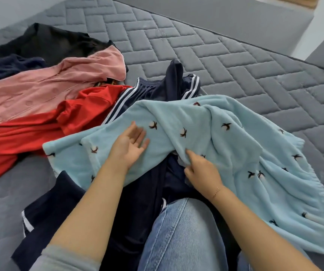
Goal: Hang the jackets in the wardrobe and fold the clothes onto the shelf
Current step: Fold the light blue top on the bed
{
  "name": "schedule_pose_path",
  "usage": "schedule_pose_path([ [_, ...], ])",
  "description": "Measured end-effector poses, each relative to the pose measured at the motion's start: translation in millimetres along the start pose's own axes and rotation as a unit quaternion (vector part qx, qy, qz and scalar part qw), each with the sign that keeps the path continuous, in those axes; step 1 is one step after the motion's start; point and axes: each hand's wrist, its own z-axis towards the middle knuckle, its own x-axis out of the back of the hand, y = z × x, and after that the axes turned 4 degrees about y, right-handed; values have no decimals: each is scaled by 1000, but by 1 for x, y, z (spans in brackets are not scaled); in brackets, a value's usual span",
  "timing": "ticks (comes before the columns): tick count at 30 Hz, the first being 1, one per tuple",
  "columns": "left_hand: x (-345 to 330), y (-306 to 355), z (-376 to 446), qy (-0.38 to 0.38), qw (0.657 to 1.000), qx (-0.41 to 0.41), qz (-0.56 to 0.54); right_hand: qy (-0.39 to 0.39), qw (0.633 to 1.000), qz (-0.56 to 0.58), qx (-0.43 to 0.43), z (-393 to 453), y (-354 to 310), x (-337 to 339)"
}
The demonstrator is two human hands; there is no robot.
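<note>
A light blue fleece garment (225, 153) with small dark bird figures lies spread over a navy garment with white stripes (157, 89) on the bed. My left hand (129, 145) hovers over the blue fleece's left part, palm turned up and fingers relaxed. My right hand (200, 171) pinches the fleece's lower edge near the middle, fingers curled into the cloth. To the left lie a red garment (30, 137), a pink buttoned one (45, 89), a black one (55, 44) and a dark navy one (6, 67).
Everything rests on a grey quilted mattress (235, 61) whose far edge runs along the upper right. My knee in blue jeans (184, 237) is on the bed at the bottom centre. A grey wall and a pale post (319, 24) stand beyond the mattress.
</note>
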Motion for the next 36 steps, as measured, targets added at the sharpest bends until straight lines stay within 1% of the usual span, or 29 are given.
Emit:
schedule_pose_path([
  [1, -6, 1, 2, 2, 1000, 16, 5, -19, 996, 77, 28, -6, 0, 6],
  [2, -11, 2, 4, 4, 1000, 29, 3, -38, 989, 126, 67, -14, 0, 13],
  [3, -15, 4, 5, 6, 999, 34, -2, -59, 983, 137, 107, -23, 0, 21],
  [4, -18, 6, 5, 5, 999, 38, -12, -80, 979, 128, 140, -33, 2, 28],
  [6, -25, 12, 4, -8, 999, 45, -26, -113, 972, 95, 182, -48, 8, 35],
  [7, -31, 15, 3, -5, 999, 44, -19, -119, 971, 84, 190, -54, 12, 38],
  [8, -36, 19, 3, 17, 999, 34, -1, -117, 972, 84, 187, -59, 14, 41],
  [10, -47, 29, -3, 56, 998, -9, 21, -96, 977, 102, 164, -65, 17, 48],
  [11, -50, 37, -10, 47, 998, -41, 11, -81, 978, 117, 149, -67, 17, 51],
  [13, -44, 54, -30, -2, 992, -124, -21, -49, 980, 131, 142, -68, 14, 55],
  [15, -19, 70, -54, -49, 979, -193, -48, -18, 978, 118, 170, -69, 5, 56],
  [16, 0, 76, -65, -47, 974, -213, -65, -8, 976, 112, 187, -70, -1, 56],
  [18, 45, 77, -80, 9, 971, -222, -84, 4, 970, 104, 218, -71, -12, 50],
  [20, 93, 65, -83, 58, 973, -196, -107, -11, 969, 72, 235, -71, -21, 40],
  [23, 154, 39, -78, 108, 972, -117, -173, -65, 973, 12, 221, -72, -29, 19],
  [25, 177, 25, -77, 140, 969, -103, -173, -80, 976, 12, 200, -75, -31, 12],
  [28, 185, 19, -74, 169, 968, -117, -147, -88, 977, 31, 193, -77, -31, 10],
  [31, 179, 25, -75, 208, 949, -173, -161, -78, 976, 45, 198, -79, -30, 14],
  [34, 171, 31, -83, 265, 918, -229, -185, -64, 981, 93, 155, -80, -28, 16],
  [35, 170, 32, -85, 280, 912, -237, -180, -71, 982, 103, 141, -79, -28, 16],
  [36, 169, 32, -88, 281, 916, -237, -162, -79, 982, 107, 132, -79, -27, 15],
])
